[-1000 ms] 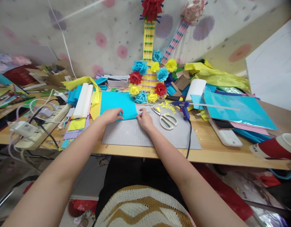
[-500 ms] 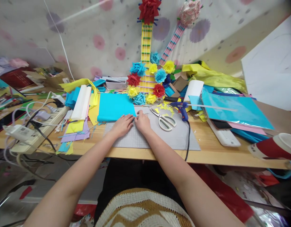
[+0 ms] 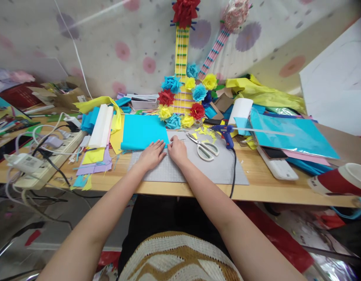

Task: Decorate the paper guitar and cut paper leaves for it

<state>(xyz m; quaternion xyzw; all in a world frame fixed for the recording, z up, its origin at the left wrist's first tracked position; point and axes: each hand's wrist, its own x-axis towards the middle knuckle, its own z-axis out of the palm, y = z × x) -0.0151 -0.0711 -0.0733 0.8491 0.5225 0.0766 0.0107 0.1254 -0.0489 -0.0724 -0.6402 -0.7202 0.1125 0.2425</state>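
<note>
A sheet of bright blue crepe paper (image 3: 143,130) lies partly on the grey cutting mat (image 3: 163,171), its near edge folded or rolled. My left hand (image 3: 152,156) rests flat across that near edge, fingers stretched out. At the paper's near right corner is my right hand (image 3: 177,150), fingers curled and pinched at the edge; the fingertips are partly hidden. Just right of it lie scissors (image 3: 204,150) with white handles, blades slightly apart. Beyond them sits a blue glue gun (image 3: 225,134) with a long glue stick in its back.
A yellow paper guitar (image 3: 182,58) with paper flowers leans at the back. Left are a power strip (image 3: 51,160) with cables and paper scraps (image 3: 94,166). Packaged blue paper (image 3: 297,136) and a lidded cup (image 3: 341,179) stand right. The glue gun's cord hangs over the front edge.
My left hand has shifted very slightly along the paper's near edge. My right hand stays at the corner, and the paper lies almost as before.
</note>
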